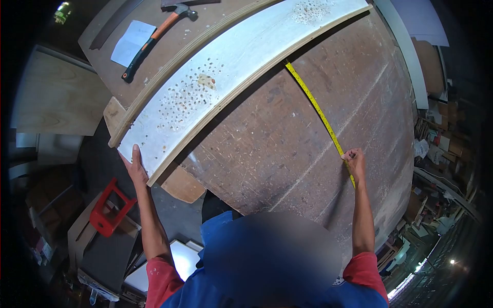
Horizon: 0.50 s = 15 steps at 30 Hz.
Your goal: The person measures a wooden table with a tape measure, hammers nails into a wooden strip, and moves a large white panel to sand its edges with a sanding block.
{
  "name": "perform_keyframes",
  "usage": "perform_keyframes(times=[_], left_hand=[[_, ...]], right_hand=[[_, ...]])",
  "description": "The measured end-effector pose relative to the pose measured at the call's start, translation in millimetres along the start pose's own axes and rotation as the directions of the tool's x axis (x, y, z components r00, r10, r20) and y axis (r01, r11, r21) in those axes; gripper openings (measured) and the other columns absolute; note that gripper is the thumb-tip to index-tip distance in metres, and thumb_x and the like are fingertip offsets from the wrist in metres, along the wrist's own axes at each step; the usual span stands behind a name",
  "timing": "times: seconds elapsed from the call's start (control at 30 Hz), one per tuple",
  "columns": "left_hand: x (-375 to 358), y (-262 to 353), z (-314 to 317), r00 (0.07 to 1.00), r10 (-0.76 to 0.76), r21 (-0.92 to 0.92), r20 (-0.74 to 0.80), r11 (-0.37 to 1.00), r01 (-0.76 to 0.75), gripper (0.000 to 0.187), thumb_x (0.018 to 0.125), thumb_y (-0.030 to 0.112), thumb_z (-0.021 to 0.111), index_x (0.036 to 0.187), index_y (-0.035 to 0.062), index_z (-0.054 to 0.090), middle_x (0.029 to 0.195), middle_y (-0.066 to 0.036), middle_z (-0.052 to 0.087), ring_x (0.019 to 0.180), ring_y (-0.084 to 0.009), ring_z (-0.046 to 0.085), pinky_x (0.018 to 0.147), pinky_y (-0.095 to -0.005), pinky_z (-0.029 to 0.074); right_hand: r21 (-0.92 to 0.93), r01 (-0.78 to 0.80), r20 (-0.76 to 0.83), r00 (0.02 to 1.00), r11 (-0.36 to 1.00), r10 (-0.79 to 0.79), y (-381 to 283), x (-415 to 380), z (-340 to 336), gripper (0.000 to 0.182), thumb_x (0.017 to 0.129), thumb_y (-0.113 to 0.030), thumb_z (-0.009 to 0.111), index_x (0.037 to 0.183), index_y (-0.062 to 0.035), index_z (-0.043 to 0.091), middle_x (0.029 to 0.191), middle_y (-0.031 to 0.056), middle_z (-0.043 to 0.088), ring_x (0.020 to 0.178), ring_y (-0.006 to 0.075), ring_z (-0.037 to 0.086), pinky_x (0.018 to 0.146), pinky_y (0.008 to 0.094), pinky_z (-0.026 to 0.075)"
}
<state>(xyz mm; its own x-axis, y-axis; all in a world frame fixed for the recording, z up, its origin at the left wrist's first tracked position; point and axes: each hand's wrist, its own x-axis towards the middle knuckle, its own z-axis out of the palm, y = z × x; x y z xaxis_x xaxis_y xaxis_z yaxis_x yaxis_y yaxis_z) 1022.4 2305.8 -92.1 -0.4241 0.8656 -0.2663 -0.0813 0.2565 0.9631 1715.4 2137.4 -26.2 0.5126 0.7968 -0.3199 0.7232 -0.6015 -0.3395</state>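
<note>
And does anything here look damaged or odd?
Yes: the white board is peppered with small dark holes mainly in two clusters, one containing a brownish patch, while its middle looks smooth. The brown tabletop is scratched.

Strong fisheye bend, dark corners

A dim, cluttered workshop, seen in a curved wide view with black edges. A large, scuffed brown worktable (257, 154) dominates, over a grey floor (173, 218). To the left, pale wooden panels (56, 95) lean above a red stool (110, 226). Along the right lie crowded piles, perhaps wood scraps (449, 146); beyond, a small lamp (452, 262) glows.
</note>
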Motion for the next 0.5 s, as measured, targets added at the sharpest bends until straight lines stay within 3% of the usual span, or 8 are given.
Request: perform_keyframes(times=[0.23, 0.37, 0.43, 0.5], left_hand=[[-1, 3, 2, 0.999, 0.042, 0.054, -0.003, 0.998, -0.041, 0.073, 0.096, 0.018, 0.063, 0.152, 0.0007, 0.019, 0.146, -0.015, 0.038, 0.132, -0.0212, 0.040, 0.112, -0.0330, 0.032], [-1, 7, 6, 0.995, 0.089, 0.072, 0.042, 0.993, -0.092, 0.070, 0.097, 0.018, 0.061, 0.151, -0.0010, 0.021, 0.144, -0.017, 0.040, 0.130, -0.0219, 0.043, 0.110, -0.0342, 0.033], [4, 5, -1, 0.984, 0.151, 0.290, 0.090, 0.942, -0.171, 0.066, 0.097, 0.020, 0.061, 0.147, -0.0030, 0.027, 0.141, -0.018, 0.044, 0.127, -0.0226, 0.046, 0.109, -0.0358, 0.034], [10, 4, -8, 0.985, 0.115, 0.331, 0.132, 0.931, -0.153, 0.065, 0.095, 0.022, 0.063, 0.146, -0.0034, 0.030, 0.139, -0.017, 0.047, 0.126, -0.0227, 0.046, 0.109, -0.0354, 0.034]], right_hand=[[0.130, 0.035, -0.079, 0.997, 0.991, -0.025, 12, -2, 9, 0.017, 0.070, -0.007, 0.078, 0.077, 0.0010, 0.064, 0.087, 0.0088, 0.053, 0.082, 0.0210, 0.055, 0.074, 0.0322, 0.044], [0.038, -0.019, -0.135, 0.991, 0.999, 0.024, 4, -8, 10, 0.017, 0.072, -0.009, 0.078, 0.080, -0.0006, 0.065, 0.088, 0.0116, 0.058, 0.083, 0.0262, 0.059, 0.075, 0.0359, 0.046], [0.039, -0.015, -0.158, 0.987, 0.999, 0.021, 3, -13, 11, 0.017, 0.074, -0.011, 0.078, 0.080, -0.0016, 0.065, 0.089, 0.0129, 0.059, 0.084, 0.0290, 0.060, 0.076, 0.0382, 0.047], [-0.008, 0.024, -0.181, 0.983, 1.000, -0.025, 4, -15, 12, 0.017, 0.075, -0.013, 0.077, 0.079, -0.0027, 0.064, 0.090, 0.0134, 0.059, 0.084, 0.0301, 0.061, 0.075, 0.0398, 0.047]])
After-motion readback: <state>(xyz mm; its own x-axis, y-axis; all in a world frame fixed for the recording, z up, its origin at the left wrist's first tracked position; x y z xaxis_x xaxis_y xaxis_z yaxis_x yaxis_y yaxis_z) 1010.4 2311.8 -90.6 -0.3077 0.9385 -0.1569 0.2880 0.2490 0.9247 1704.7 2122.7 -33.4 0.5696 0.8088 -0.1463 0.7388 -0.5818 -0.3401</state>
